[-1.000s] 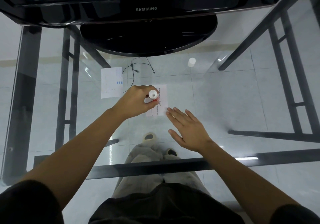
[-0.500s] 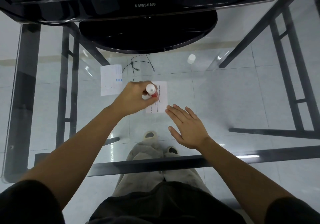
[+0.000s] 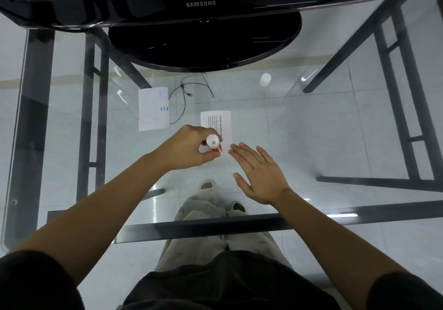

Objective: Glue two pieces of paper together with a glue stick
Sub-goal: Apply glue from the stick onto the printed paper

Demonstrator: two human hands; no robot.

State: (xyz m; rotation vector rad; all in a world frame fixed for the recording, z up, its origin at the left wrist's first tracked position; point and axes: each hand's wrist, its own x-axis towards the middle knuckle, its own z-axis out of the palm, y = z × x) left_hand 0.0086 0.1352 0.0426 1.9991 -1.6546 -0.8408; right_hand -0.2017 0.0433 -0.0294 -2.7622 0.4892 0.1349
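Note:
A small printed paper (image 3: 219, 124) lies on the glass table in front of me. My left hand (image 3: 189, 149) grips a white glue stick with a red part (image 3: 212, 143), held upright over the paper's near edge. My right hand (image 3: 257, 174) lies flat with straight fingers, its fingertips touching the paper's near right corner. A second paper (image 3: 153, 108) with blue marks lies further left and away from both hands.
A black Samsung monitor with a round base (image 3: 203, 43) stands at the back of the glass table (image 3: 311, 130). A white cap (image 3: 265, 79) sits at the back right. A thin black cable (image 3: 185, 96) lies between the papers. Dark frame bars show under the glass.
My left hand with the glue stick has slid down the paper towards me, uncovering more of the sheet. My right hand has stayed at the paper's near right corner.

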